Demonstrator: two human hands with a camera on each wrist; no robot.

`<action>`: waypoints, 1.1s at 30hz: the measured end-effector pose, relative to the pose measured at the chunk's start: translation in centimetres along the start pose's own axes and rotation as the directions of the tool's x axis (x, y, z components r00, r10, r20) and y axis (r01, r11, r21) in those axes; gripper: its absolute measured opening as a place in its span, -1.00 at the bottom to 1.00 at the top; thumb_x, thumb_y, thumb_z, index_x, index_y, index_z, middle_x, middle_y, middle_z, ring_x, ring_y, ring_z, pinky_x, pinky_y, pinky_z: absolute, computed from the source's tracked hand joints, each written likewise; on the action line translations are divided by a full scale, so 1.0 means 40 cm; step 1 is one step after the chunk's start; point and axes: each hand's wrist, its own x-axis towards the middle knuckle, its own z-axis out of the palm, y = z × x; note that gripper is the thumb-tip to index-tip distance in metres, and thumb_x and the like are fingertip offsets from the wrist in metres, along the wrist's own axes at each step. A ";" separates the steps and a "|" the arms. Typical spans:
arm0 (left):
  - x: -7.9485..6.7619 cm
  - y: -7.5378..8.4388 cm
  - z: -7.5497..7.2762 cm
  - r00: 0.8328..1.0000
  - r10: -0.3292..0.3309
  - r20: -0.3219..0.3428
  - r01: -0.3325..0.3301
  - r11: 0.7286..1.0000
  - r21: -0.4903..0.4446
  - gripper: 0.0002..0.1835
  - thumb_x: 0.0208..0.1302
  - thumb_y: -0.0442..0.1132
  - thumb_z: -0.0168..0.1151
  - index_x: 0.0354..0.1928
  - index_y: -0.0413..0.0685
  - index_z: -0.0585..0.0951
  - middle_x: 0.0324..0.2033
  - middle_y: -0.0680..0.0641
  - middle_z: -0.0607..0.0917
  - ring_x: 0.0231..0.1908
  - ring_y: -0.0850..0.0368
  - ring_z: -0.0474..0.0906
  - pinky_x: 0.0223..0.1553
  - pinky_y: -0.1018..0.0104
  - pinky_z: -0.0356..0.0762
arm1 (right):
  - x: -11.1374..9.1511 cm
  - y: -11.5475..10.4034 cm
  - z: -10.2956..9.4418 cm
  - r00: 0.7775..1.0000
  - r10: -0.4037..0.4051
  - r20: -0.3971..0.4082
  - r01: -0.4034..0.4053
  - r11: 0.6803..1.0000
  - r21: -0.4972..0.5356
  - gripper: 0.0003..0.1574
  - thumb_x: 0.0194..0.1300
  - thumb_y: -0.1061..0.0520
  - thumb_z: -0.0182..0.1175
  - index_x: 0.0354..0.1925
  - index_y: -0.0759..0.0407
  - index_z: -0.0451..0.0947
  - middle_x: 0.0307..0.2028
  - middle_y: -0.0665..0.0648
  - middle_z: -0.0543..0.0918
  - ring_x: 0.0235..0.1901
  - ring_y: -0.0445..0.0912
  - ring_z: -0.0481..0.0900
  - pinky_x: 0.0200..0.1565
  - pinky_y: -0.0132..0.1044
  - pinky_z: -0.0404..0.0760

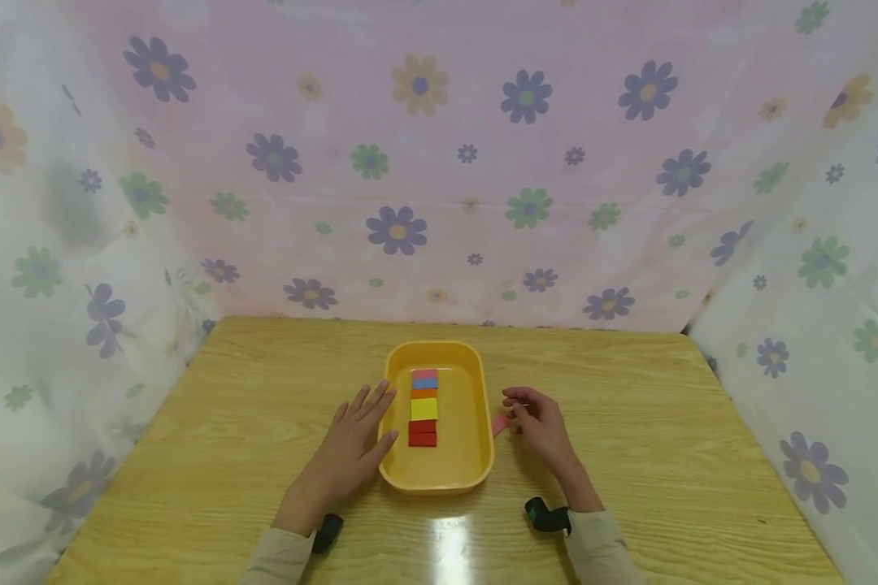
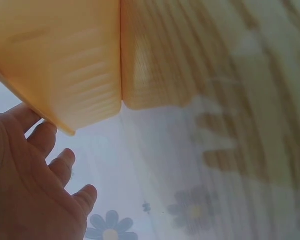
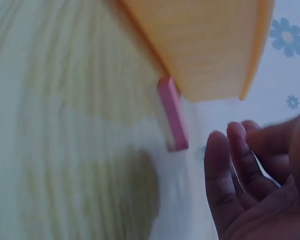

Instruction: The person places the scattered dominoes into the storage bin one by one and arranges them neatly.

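Observation:
A yellow plastic tray (image 1: 439, 486) stands on the table in the head view. Inside, a column of flat coloured blocks runs lengthwise: pink, blue (image 1: 425, 383), orange, yellow (image 1: 423, 409) and red (image 1: 422, 432). My left hand (image 1: 349, 447) has its fingers spread along the tray's left rim, and the left wrist view shows fingertips at that rim. To the right of the tray lies a pink block (image 3: 173, 114), one end close against the tray wall. Loosely bent, the fingers of my right hand (image 1: 543, 426) hover beside this block and hold nothing.
The wood-patterned table (image 1: 673, 455) extends on both sides of the tray. Flowered cloth (image 1: 454, 187) hangs behind the table and along its left and right sides. A black wrist camera (image 1: 547, 516) sits at the right wrist, another (image 1: 328, 534) at the left.

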 end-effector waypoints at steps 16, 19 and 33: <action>-0.003 -0.003 -0.003 1.000 0.002 0.002 -0.002 1.000 0.007 -0.31 0.53 0.00 0.10 0.57 -0.07 0.22 0.58 -0.08 0.14 0.56 -0.30 -0.01 0.43 -0.48 -0.08 | 0.003 0.029 -0.022 0.919 -0.260 0.298 0.354 0.876 -0.329 -0.58 0.24 0.45 0.31 0.09 0.36 0.61 0.00 0.27 0.69 0.00 0.17 0.60 0.13 0.14 0.57; -0.004 -0.008 -0.001 1.000 0.004 0.000 -0.004 1.000 0.004 -0.31 0.53 0.01 0.10 0.57 -0.06 0.23 0.59 -0.06 0.14 0.56 -0.30 -0.01 0.42 -0.49 -0.08 | 0.010 0.031 -0.023 0.905 -0.261 0.337 0.376 0.861 -0.343 -0.61 0.24 0.42 0.32 0.07 0.36 0.63 -0.03 0.24 0.70 0.00 0.14 0.60 0.15 0.12 0.56; -0.005 -0.007 -0.004 1.000 0.007 0.001 -0.007 1.000 -0.022 -0.32 0.54 0.00 0.08 0.57 -0.08 0.22 0.59 -0.07 0.14 0.56 -0.31 -0.03 0.43 -0.48 -0.12 | 0.024 0.033 -0.040 0.897 -0.206 0.391 0.376 0.822 -0.428 -0.82 0.30 0.30 0.35 -0.11 0.25 0.71 -0.17 0.10 0.71 -0.12 -0.01 0.59 0.03 -0.05 0.59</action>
